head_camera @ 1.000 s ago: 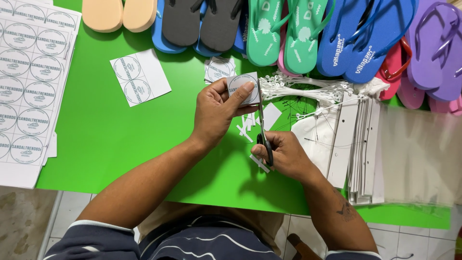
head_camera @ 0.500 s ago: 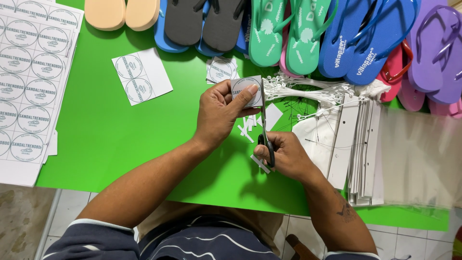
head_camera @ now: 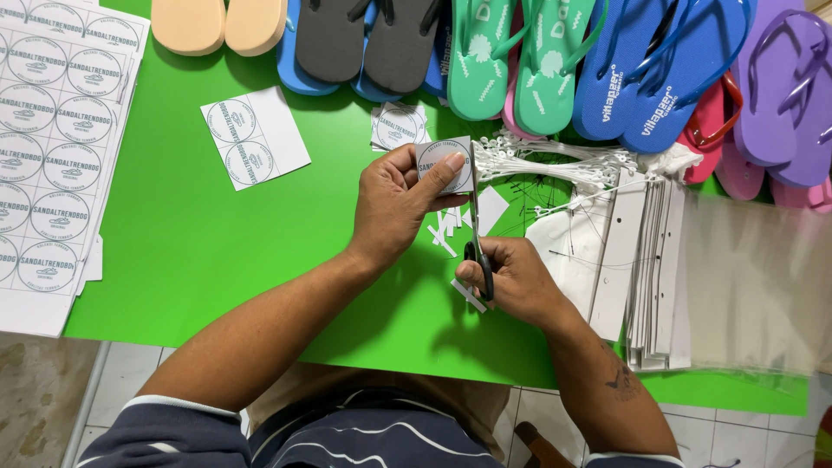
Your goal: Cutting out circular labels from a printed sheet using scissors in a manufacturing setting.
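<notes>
My left hand (head_camera: 397, 204) pinches a small square paper label (head_camera: 445, 165) with a round printed mark, held above the green table (head_camera: 191, 251). My right hand (head_camera: 511, 279) grips black-handled scissors (head_camera: 476, 234), whose blades point up along the label's right edge. Thin white paper strips (head_camera: 448, 230) lie on the table below the hands. A small stack of cut labels (head_camera: 398, 126) rests just beyond my left hand.
A sheet of several round labels (head_camera: 52, 147) covers the table's left edge, and a smaller piece with two labels (head_camera: 254, 136) lies nearer. Flip-flops in tan, grey, green, blue, pink and purple line the far edge. White plastic ties (head_camera: 555, 160), card strips (head_camera: 646, 269) and clear bags (head_camera: 763, 277) lie right.
The hands stay in place with small shifts. The label has turned slightly in my left hand and the scissors sit a little higher along its right edge.
</notes>
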